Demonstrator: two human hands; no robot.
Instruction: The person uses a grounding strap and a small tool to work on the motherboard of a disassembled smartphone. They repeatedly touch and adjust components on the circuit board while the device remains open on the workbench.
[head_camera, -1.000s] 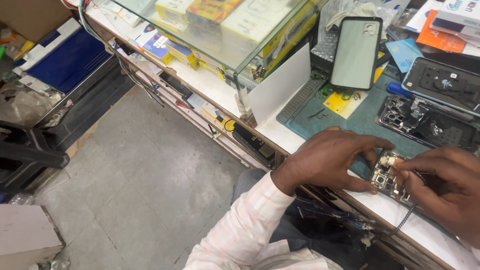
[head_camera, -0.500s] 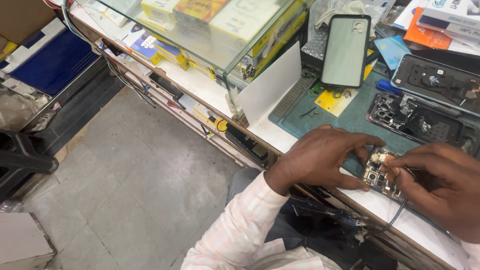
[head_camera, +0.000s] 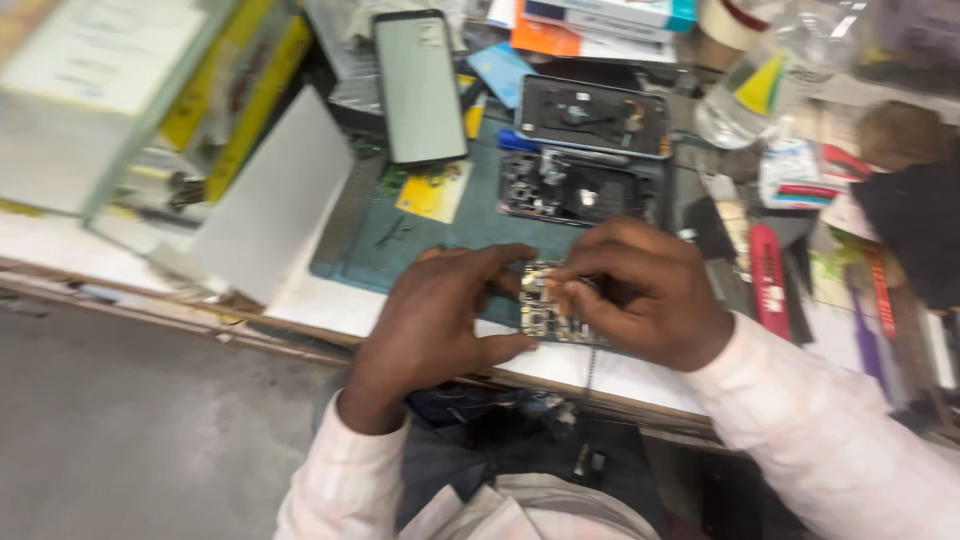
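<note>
Circuit board (head_camera: 547, 312) between both hands' fingers (head_camera: 500, 350)

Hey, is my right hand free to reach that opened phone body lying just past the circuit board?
Probably yes: the right hand sits just before the opened phone body, nothing between them, but it must first let go of the circuit board.
</note>
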